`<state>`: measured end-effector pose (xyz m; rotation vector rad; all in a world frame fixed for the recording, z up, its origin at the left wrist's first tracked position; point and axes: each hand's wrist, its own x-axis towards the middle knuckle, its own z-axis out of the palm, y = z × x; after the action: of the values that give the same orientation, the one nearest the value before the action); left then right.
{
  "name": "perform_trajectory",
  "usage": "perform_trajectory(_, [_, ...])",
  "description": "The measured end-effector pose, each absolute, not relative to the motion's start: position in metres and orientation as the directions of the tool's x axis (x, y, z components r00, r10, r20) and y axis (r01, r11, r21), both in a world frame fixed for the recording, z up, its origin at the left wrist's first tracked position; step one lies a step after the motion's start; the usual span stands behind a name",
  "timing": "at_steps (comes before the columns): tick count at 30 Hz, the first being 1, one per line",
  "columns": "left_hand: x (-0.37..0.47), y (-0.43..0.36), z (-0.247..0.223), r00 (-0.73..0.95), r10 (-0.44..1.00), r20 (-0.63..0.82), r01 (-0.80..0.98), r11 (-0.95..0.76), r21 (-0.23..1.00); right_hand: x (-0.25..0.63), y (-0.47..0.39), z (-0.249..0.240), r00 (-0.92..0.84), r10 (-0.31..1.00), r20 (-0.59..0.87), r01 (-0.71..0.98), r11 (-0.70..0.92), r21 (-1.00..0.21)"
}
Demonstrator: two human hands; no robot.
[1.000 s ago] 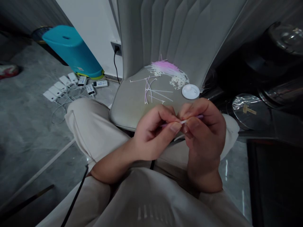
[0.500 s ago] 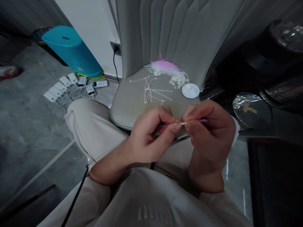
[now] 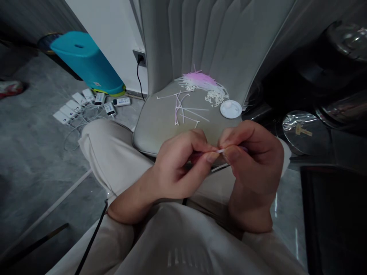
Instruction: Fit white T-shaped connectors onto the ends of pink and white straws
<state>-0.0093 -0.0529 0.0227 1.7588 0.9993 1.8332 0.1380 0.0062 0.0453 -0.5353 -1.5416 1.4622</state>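
My left hand (image 3: 183, 164) and my right hand (image 3: 252, 160) meet fingertip to fingertip over my lap, in front of the chair seat. A small white connector (image 3: 220, 151) shows in the narrow gap between their pinched fingers. Part of a thin purple stick (image 3: 195, 156) shows inside my left hand; another purple end (image 3: 243, 148) pokes out behind my right fingers. Whether these are one piece or two is hidden. On the seat lie several joined sticks (image 3: 178, 107), a heap of pink and white sticks (image 3: 200, 79) and a pile of small white connectors (image 3: 215, 97).
A round white lid (image 3: 231, 109) lies at the right of the grey chair seat (image 3: 155, 131). On the floor at left stand a teal bin (image 3: 83, 63) and several white boxes with cables (image 3: 69, 109). Dark shiny containers (image 3: 299, 131) are at right.
Both hands stay pinched together and have shifted very slightly left. Less of the purple end shows beyond my right fingers. The things on the seat have not moved.
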Motion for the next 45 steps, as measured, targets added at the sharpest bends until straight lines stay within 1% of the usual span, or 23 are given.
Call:
perform_trajectory(5, [-0.013, -0.056, 0.029, -0.090, 0.695, 0.713, 0.353, -0.648, 0.675, 0.140, 0.006, 0.045, -0.491, 0.810, 0.320, -0.220, 0.240, -0.945])
perform_trajectory(11, [-0.020, -0.061, 0.039, -0.010, 0.705, 0.709, 0.561, -0.583, 0.588, 0.144, 0.004, 0.044, -0.484, 0.803, 0.347, -0.185, 0.293, -0.938])
perform_trajectory(15, [-0.027, -0.062, 0.042, 0.091, 0.706, 0.703, 0.619, -0.593, 0.515, 0.146, 0.002, 0.046, -0.486, 0.802, 0.347, -0.157, 0.310, -0.938])
perform_trajectory(20, [-0.032, -0.062, 0.046, 0.161, 0.711, 0.684, 0.666, -0.590, 0.456, 0.147, 0.002, 0.046, -0.483, 0.804, 0.345, -0.125, 0.327, -0.937])
perform_trajectory(24, [-0.033, -0.060, 0.046, 0.200, 0.688, 0.697, 0.682, -0.609, 0.405, 0.148, 0.002, 0.044, -0.481, 0.810, 0.336, -0.115, 0.322, -0.940])
perform_trajectory(29, [-0.033, -0.056, 0.042, 0.165, 0.617, 0.770, 0.628, -0.667, 0.400, 0.147, 0.001, 0.046, -0.471, 0.834, 0.286, -0.128, 0.256, -0.958])
perform_trajectory(31, [-0.031, -0.056, 0.040, 0.122, 0.590, 0.798, 0.597, -0.686, 0.416, 0.146, 0.000, 0.048, -0.474, 0.843, 0.252, -0.146, 0.207, -0.967])
perform_trajectory(35, [-0.027, -0.056, 0.038, 0.027, 0.598, 0.801, 0.601, -0.650, 0.465, 0.138, 0.002, 0.051, -0.475, 0.858, 0.195, -0.213, 0.103, -0.972])
perform_trajectory(40, [-0.026, -0.055, 0.038, -0.026, 0.590, 0.807, 0.585, -0.646, 0.490, 0.131, 0.009, 0.049, -0.477, 0.873, 0.102, -0.201, 0.006, -0.980])
perform_trajectory(42, [-0.028, -0.054, 0.037, -0.022, 0.595, 0.803, 0.581, -0.647, 0.495, 0.130, 0.011, 0.047, -0.468, 0.880, 0.086, -0.172, 0.005, -0.985])
perform_trajectory(45, [-0.030, -0.051, 0.034, -0.004, 0.579, 0.815, 0.580, -0.662, 0.474, 0.128, 0.010, 0.046, -0.462, 0.878, 0.128, -0.101, 0.091, -0.991])
